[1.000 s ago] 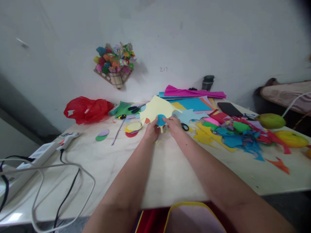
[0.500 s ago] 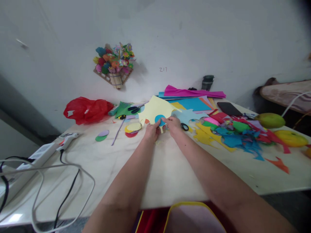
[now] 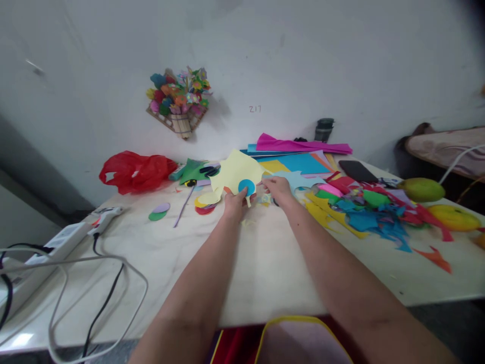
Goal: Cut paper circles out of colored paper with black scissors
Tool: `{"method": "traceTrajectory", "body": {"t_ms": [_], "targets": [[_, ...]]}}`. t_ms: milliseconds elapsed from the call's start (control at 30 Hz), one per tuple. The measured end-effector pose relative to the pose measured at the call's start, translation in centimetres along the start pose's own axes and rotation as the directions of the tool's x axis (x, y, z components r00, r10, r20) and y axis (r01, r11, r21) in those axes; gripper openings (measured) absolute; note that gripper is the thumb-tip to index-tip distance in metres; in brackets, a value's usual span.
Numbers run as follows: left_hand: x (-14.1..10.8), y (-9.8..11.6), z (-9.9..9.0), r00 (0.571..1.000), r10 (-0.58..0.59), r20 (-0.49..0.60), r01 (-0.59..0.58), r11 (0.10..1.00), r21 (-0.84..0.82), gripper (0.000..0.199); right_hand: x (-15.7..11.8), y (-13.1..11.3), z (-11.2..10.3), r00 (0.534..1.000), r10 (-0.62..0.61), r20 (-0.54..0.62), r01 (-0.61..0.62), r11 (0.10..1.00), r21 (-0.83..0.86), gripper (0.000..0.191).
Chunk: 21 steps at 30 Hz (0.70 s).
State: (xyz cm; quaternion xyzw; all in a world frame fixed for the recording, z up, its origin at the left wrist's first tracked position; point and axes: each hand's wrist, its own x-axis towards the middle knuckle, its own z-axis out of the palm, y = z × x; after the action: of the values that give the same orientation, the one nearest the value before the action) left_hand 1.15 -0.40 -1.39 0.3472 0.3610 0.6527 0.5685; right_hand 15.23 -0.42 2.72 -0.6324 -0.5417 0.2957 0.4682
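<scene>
A sheet of pale yellow paper with a jagged cut edge is held just above the table by my left hand. On its near part lies a blue paper circle, and my left thumb presses on the circle's lower edge. My right hand is just right of the sheet, with thumb and fingers pinched together close to its edge. Whether anything is between them I cannot make out. Below that hand a dark loop, mostly hidden, shows on the table. Cut paper circles in yellow and red lie to the left.
Scissors and a red plastic bag are at the back left. Colourful paper scraps, a phone and mangoes lie to the right. A power strip with loose cables takes up the left edge.
My right hand has come off the blue circle and moved right, now covering most of the dark loop. My left hand and the yellow sheet have shifted slightly left.
</scene>
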Motion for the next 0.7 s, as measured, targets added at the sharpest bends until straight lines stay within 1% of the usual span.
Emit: {"method": "traceTrajectory", "body": {"t_ms": [33,67,100,133,200,267,367,433,533,700], "targets": [[0.0,0.1,0.0,1.0,-0.001,-0.004,0.001,1.0,0.006,0.048,0.1,-0.1,-0.6,1.0,-0.025,-0.008,0.023,0.982,-0.19,0.02],[0.1,0.2,-0.1,1.0,0.001,-0.009,0.0,1.0,0.013,0.047,0.2,-0.2,-1.1,0.999,-0.046,-0.012,0.038,0.927,-0.373,0.016],[0.1,0.3,-0.1,1.0,0.002,-0.014,-0.002,1.0,0.018,0.046,0.2,-0.4,-1.6,0.999,-0.037,-0.011,0.026,0.857,-0.515,0.014],[0.1,0.4,-0.1,1.0,0.002,-0.019,-0.002,1.0,0.015,0.045,0.1,-0.6,-2.1,1.0,-0.019,-0.012,0.008,0.783,-0.622,0.017],[0.1,0.5,-0.1,0.999,0.006,-0.033,-0.005,1.0,0.004,0.044,0.0,-0.9,-2.8,0.999,0.03,0.01,-0.012,0.659,-0.752,0.029],[0.1,0.7,-0.1,0.999,0.011,-0.052,-0.012,1.0,-0.013,0.045,-0.2,-1.0,-3.2,0.997,0.071,0.042,-0.007,0.58,-0.815,0.036],[0.1,0.8,-0.1,0.997,0.027,-0.071,-0.031,0.998,-0.054,0.054,-0.3,-0.8,-3.2,0.991,0.106,0.087,0.019,0.524,-0.851,0.042],[0.2,0.9,-0.1,0.996,0.04,-0.075,-0.045,0.996,-0.075,0.058,-0.3,-0.6,-3.0,0.988,0.104,0.113,0.044,0.517,-0.855,0.043],[0.3,0.9,-0.1,0.996,0.042,-0.08,-0.048,0.997,-0.068,0.057,-0.4,-0.2,-2.6,0.987,0.084,0.134,0.07,0.529,-0.846,0.04],[0.6,0.6,-0.2,0.995,0.037,-0.091,-0.043,0.997,-0.062,0.056,-0.5,-0.2,-2.8,0.995,0.034,0.093,0.058,0.554,-0.83,0.034]]}}
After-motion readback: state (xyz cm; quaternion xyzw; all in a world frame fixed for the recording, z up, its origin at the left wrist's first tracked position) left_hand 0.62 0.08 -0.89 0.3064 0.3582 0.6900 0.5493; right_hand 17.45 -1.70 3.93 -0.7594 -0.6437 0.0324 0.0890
